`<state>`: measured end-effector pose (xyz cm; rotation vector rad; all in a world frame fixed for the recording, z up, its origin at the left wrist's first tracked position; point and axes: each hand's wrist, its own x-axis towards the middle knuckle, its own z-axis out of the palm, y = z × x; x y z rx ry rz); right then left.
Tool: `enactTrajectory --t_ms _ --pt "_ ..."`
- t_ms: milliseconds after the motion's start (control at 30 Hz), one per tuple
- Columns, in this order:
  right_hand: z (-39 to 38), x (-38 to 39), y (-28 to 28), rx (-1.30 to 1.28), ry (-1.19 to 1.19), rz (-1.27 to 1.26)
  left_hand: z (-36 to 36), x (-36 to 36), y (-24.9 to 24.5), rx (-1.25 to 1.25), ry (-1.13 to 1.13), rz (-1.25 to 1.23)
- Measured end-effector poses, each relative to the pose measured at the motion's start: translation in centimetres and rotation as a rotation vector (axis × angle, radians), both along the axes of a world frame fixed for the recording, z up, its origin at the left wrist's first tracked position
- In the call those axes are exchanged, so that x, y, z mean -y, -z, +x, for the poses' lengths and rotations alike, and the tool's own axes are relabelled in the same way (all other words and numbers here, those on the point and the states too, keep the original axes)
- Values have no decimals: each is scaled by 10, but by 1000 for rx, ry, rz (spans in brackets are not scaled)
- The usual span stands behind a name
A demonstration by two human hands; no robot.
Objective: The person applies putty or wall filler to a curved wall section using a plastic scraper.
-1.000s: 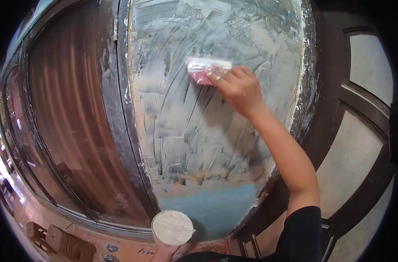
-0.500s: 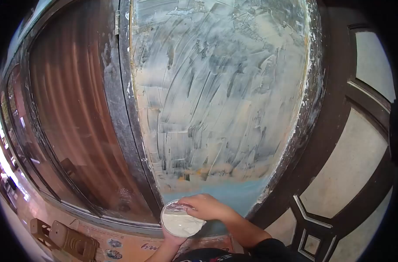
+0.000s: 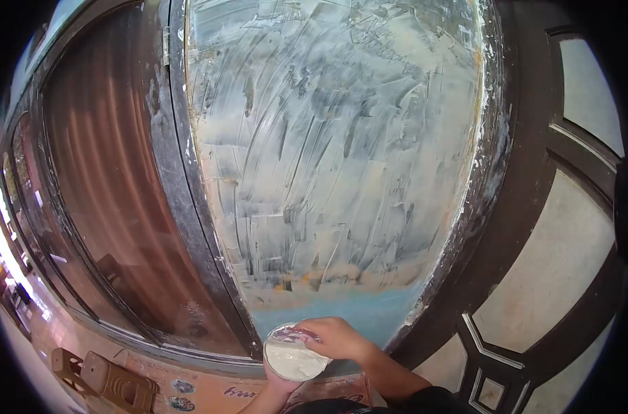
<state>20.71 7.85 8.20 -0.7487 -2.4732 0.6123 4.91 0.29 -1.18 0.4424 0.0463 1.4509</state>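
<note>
Right hand (image 3: 338, 338): fingers (image 3: 315, 328) closed on a small scraper (image 3: 292, 336), its blade laid across the mouth of the cup (image 3: 267, 357) and touching the white paste (image 3: 296, 362) inside. Left hand (image 3: 276, 390): wrapped round the cup from below and mostly hidden, holding it low and just in front of the panel's bottom edge. Judged step: loading the blade with paste. Getting the blade out cleanly calls for a level lift, edge wiped on the rim, and the cup kept steady. Directly above, 1 tall panel (image 3: 327, 172) is covered in thin whitish strokes running in many directions. A blue strip (image 3: 341, 310) along its foot is uncoated, with some orange flecks at the boundary. Dark frame (image 3: 186, 207) to the left, spattered white. Beyond it is a brown glass pane (image 3: 100, 193). To the right is a dark door (image 3: 514, 228) with pale inset panels. Low left, a brown plastic stool (image 3: 114, 383) stands on the floor.
</note>
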Motion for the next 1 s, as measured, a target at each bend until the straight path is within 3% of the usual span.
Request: enactTrajectory --t_ms 67,133,167,300,400,433,567,700,1000 --pt "7 -3 6 -153 56 -88 5 -1 0 135 64 -31" --pt "18 -6 12 -212 119 -214 12 1 -10 -290 -143 -92" --pt "24 -9 16 -270 185 -334 11 -9 4 -89 -51 -176" --pt "51 -27 60 -474 208 -354 9 -12 -4 131 16 -206" --pt "65 -23 59 -347 260 -250 7 -19 10 164 -68 -245" --pt "66 -17 52 -426 200 -500 8 -19 11 15 -119 -201" --pt "56 -38 96 -698 55 -524 15 -18 -6 23 -143 -160" --pt "57 -47 70 -802 50 -622 12 -22 -4 136 -92 -186" --pt "42 -61 43 -1044 169 -928 9 -43 -14 36 -108 -157"
